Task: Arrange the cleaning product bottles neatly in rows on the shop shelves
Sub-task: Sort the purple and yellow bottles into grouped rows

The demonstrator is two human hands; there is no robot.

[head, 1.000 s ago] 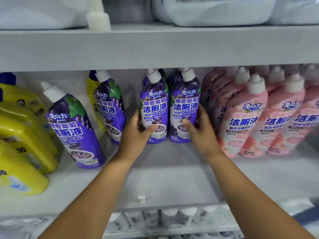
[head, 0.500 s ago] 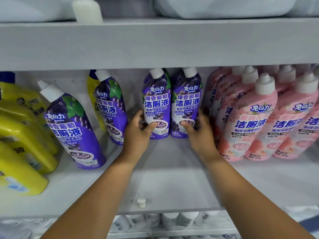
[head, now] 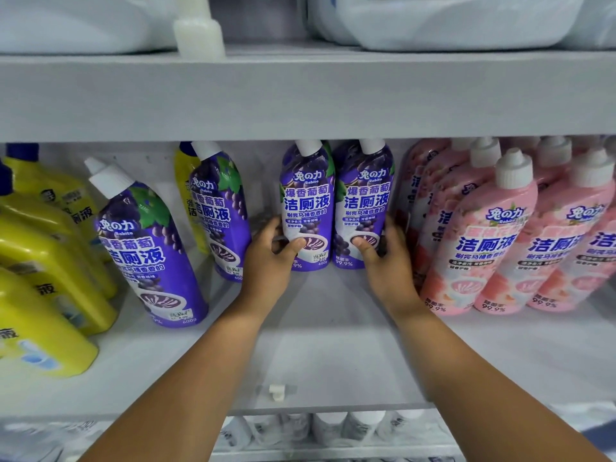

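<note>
Two purple toilet-cleaner bottles stand upright side by side deep on the white shelf point(head: 326, 345). My left hand point(head: 270, 258) grips the left purple bottle point(head: 308, 201) low on its side, thumb across the front label. My right hand point(head: 383, 258) grips the right purple bottle point(head: 365, 201) the same way. Two more purple bottles stand apart to the left: one leaning near the front point(head: 146, 251), one further back point(head: 218, 211).
Pink bottles point(head: 483, 241) fill the shelf's right side in rows, close to my right hand. Yellow jugs point(head: 43, 261) crowd the left end. Large white containers point(head: 450, 25) sit on the shelf above. White-capped bottles point(head: 333, 428) show on the shelf below.
Both hands have pushed the two purple bottles further back on the shelf, keeping them together and upright. The view has shifted slightly.
</note>
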